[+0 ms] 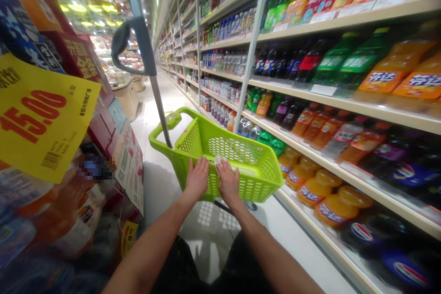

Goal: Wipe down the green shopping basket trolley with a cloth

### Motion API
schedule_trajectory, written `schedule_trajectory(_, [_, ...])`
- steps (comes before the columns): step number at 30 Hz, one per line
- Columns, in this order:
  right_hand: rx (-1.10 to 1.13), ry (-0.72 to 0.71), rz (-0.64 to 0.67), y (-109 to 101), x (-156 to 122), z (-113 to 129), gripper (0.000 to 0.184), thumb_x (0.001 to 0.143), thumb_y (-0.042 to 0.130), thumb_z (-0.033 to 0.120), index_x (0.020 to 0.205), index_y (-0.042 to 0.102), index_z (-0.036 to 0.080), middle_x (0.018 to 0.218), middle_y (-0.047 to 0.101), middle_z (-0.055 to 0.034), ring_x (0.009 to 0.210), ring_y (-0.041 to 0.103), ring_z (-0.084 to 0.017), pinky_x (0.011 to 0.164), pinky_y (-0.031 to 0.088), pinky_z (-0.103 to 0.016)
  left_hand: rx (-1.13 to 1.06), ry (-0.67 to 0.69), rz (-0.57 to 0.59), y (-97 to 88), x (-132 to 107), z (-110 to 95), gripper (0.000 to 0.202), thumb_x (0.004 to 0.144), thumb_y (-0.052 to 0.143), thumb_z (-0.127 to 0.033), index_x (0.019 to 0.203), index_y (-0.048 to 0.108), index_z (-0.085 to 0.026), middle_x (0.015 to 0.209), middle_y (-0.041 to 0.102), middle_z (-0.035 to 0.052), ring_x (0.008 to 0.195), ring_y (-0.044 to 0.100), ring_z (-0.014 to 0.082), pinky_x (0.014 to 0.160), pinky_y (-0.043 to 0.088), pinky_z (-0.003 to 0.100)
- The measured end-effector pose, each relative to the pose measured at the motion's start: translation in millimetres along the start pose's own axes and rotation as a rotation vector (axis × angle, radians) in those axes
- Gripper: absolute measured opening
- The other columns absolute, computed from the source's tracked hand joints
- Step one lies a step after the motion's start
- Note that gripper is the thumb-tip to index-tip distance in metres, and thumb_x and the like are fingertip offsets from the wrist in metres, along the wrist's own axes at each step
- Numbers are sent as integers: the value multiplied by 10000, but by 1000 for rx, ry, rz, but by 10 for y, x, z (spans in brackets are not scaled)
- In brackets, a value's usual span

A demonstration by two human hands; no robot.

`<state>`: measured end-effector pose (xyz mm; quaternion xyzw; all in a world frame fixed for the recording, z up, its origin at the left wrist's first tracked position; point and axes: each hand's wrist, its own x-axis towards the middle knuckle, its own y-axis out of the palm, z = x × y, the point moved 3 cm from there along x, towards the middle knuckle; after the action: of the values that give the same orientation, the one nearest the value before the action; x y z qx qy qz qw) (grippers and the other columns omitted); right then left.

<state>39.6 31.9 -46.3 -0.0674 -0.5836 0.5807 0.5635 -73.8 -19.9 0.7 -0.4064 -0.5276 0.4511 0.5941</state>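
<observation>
A lime-green plastic shopping basket [262,170] on wheels stands in the aisle in front of me, with a grey pull handle [144,50] rising from its far left end. My left hand [197,178] rests on the basket's near rim, fingers curled over it. Right beside it, my right hand [227,180] grips the same rim. Something small and white shows at the fingertips of my right hand; I cannot make it out. The basket looks empty inside.
Shelves of soft-drink bottles [344,69] run along the right, orange and cola bottles on the lowest shelf [327,202]. On the left stands a stacked display with a yellow 15.00 price sign [41,115]. The white-floored aisle [172,96] runs ahead.
</observation>
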Motion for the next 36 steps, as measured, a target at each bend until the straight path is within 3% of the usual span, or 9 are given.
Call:
schedule_trajectory(5, [-46, 60, -48, -95, -86, -240, 478, 792, 315, 20, 1174, 546, 191, 1359, 461, -90, 1281, 357, -214, 1025, 206, -505, 5, -27, 5, 19, 37, -68, 560, 802, 328, -128, 1358, 341, -74, 1454, 303, 128, 1364, 192, 241, 1103, 60, 532])
schedule_trajectory(12, [-55, 4, -16, -24, -93, -149, 505, 780, 326, 29, 1220, 514, 189, 1387, 424, -97, 1305, 319, -218, 1031, 207, -504, -14, 76, 41, 63, 74, -295, 545, 827, 308, -140, 1371, 324, -116, 1467, 286, 98, 1365, 190, 222, 1098, 114, 523])
schedule_trajectory(21, [-109, 106, -111, -219, -240, -638, 457, 787, 341, 37, 1168, 551, 179, 1351, 469, -95, 1278, 364, -213, 1024, 225, -504, -40, 51, 43, 58, 118, -320, 539, 799, 338, -111, 1335, 374, -80, 1443, 326, 128, 1353, 228, 235, 1099, 89, 530])
schedule_trajectory(29, [-78, 58, -116, -139, -235, -514, 481, 776, 340, 46, 1182, 547, 202, 1345, 476, -96, 1286, 350, -206, 1037, 201, -499, -102, 166, 92, 56, 193, -717, 555, 795, 363, -142, 1347, 357, -84, 1447, 323, 119, 1354, 226, 238, 1100, 115, 529])
schedule_trajectory(36, [-138, 110, -134, -318, -361, -880, 475, 766, 339, 37, 1149, 569, 199, 1334, 489, -87, 1271, 369, -207, 1023, 220, -484, -67, 152, 92, 90, 209, -716, 556, 782, 360, -123, 1336, 372, -79, 1443, 327, 133, 1352, 232, 239, 1102, 113, 525])
